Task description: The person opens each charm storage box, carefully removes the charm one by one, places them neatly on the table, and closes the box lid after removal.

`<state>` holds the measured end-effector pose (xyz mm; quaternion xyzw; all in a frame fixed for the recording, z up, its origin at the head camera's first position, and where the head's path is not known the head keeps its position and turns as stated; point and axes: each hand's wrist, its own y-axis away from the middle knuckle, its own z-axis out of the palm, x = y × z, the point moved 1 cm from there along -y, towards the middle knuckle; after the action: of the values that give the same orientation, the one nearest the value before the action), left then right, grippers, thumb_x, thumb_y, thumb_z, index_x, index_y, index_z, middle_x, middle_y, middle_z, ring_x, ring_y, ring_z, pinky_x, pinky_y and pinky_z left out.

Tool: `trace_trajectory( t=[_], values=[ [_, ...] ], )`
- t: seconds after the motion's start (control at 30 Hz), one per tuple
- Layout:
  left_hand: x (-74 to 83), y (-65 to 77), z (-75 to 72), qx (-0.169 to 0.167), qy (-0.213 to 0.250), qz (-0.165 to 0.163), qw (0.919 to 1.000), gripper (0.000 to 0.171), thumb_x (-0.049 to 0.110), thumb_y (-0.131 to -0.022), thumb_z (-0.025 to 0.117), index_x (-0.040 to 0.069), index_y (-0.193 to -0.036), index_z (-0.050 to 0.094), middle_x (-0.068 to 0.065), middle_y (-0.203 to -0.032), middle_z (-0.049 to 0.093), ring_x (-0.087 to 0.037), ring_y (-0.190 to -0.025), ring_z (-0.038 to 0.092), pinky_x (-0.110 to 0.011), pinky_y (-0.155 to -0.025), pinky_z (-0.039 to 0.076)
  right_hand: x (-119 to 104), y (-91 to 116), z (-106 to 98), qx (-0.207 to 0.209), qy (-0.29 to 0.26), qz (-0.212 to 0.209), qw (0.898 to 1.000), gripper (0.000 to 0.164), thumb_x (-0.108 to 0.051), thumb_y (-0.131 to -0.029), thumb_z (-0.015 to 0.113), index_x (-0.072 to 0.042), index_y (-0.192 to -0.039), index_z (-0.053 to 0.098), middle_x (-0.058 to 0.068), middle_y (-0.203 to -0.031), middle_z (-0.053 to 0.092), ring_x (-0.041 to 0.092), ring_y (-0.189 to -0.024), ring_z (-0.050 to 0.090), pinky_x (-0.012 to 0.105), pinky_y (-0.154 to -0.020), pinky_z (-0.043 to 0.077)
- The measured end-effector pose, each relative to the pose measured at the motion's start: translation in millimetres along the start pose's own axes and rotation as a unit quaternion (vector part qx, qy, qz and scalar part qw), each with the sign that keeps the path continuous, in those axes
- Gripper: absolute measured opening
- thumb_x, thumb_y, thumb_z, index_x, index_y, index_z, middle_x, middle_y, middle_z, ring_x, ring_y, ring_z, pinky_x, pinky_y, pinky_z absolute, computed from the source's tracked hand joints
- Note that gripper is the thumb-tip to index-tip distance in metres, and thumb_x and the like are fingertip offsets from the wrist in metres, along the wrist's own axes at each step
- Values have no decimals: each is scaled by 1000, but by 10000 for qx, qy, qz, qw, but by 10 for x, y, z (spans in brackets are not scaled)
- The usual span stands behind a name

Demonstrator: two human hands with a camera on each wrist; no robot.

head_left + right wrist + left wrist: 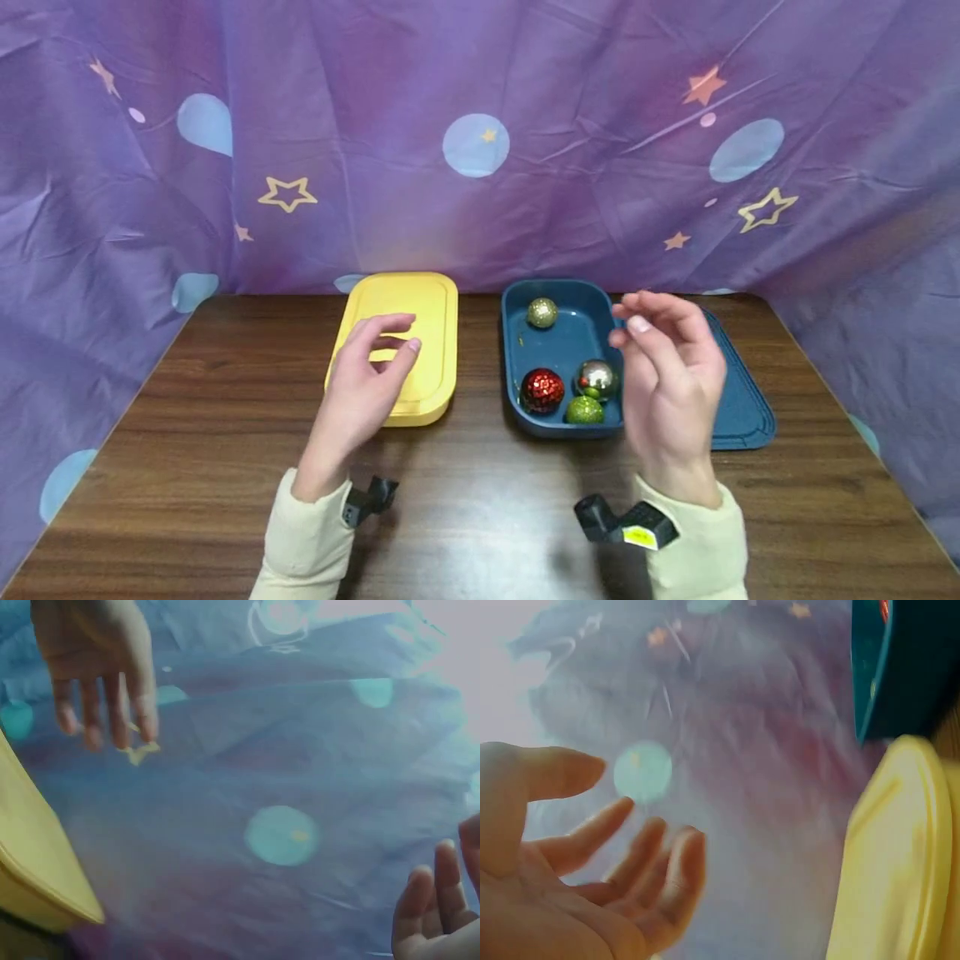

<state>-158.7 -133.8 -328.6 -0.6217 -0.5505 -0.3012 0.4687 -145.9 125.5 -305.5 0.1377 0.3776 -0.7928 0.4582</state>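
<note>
My left hand (367, 379) hovers over a yellow lidded box (423, 350), fingers loosely bent and holding nothing. In the left wrist view that hand (592, 862) shows a gap between thumb and fingertips. Above the right side of an open blue box (508, 350) is my right hand (671, 387), also empty, its fingers relaxed. Inside the blue box lie a gold glitter ball (542, 313), a red ball (542, 390), a shiny silver ball (597, 378) and a green glitter ball (584, 410). The right hand hides part of the box's right wall.
A blue lid (742, 392) lies on the wooden table (465, 500) to the right of the blue box, partly behind my right hand. A purple curtain (570, 217) with stars and circles hangs behind the table.
</note>
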Motion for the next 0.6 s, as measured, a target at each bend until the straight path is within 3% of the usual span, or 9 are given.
trace_trajectory(
  t=[0.1,0.2,0.3,0.47,0.6],
  values=[
    [-84,-25,-153,345,-146,21,9993,28,10,-93,62,8,-120,64,-9,-120,63,-23,-103,63,-27,-81,52,243,35,99,86,596,583,9965,27,15,-89,47,0,-107,62,11,-106,66,24,-99,60,26,-75,51],
    [-176,-34,-277,661,-412,31,9970,27,10,-93,62,7,-119,65,-9,-119,64,-18,-99,62,-17,-76,49,507,90,173,-126,1369,1263,9824,33,11,-90,48,-5,-116,60,7,-118,63,21,-110,57,27,-86,51],
    [-253,-46,-373,930,-733,6,9930,27,10,-92,62,6,-119,65,-9,-117,66,-12,-95,59,-11,-72,44,744,130,223,-383,2007,1582,9660,37,8,-89,52,-1,-124,56,8,-126,59,24,-119,53,27,-94,49],
    [-375,-75,-437,1072,-1122,-71,9879,27,12,-93,61,5,-118,66,-12,-113,67,-16,-91,61,-13,-72,43,1028,214,195,-717,3095,1798,9310,44,3,-89,59,2,-132,51,13,-135,55,31,-128,48,32,-102,45],
    [-476,-97,-424,947,-1393,-139,9856,29,13,-93,61,3,-120,64,-16,-112,65,-27,-99,62,-28,-79,48,1192,304,148,-912,3549,2150,9053,47,0,-88,60,1,-134,48,17,-138,52,32,-128,48,41,-104,45]
  ],
)
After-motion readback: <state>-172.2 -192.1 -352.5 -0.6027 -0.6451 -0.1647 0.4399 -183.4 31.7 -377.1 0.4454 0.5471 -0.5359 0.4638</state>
